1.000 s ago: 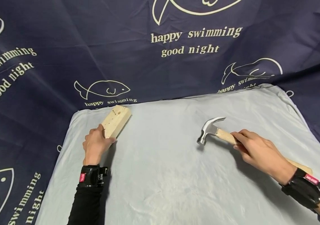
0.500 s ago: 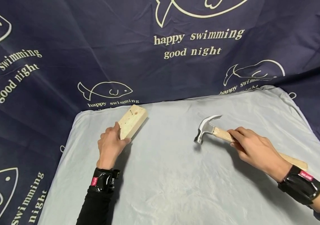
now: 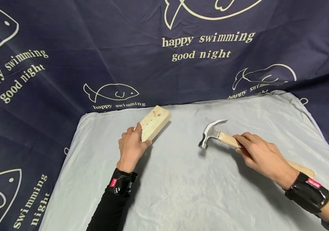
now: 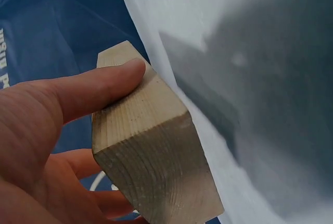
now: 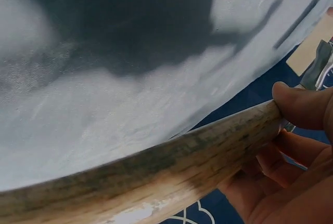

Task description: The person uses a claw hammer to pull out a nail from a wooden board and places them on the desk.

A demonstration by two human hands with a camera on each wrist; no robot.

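My left hand (image 3: 132, 146) grips the near end of a pale wooden block (image 3: 155, 123), thumb on one side and fingers on the other. A nail (image 3: 154, 113) shows at the block's far end, with small dark marks along its face. In the left wrist view the thumb presses the wooden block (image 4: 151, 109) and its end grain faces the camera. On the right, my right hand (image 3: 264, 157) holds a claw hammer (image 3: 210, 133) by its wooden handle, the metal head pointing left above the cloth. The hammer's handle (image 5: 171, 166) crosses the right wrist view, between thumb and fingers.
A pale grey-blue cloth (image 3: 187, 192) covers the table. Dark blue curtains (image 3: 141, 57) with white fish and lettering stand behind and to the left and right of it. Black straps sit on both wrists.
My left hand has carried the wooden block to the right, closer to the hammer. The right hand and the hammer have shifted only slightly left.
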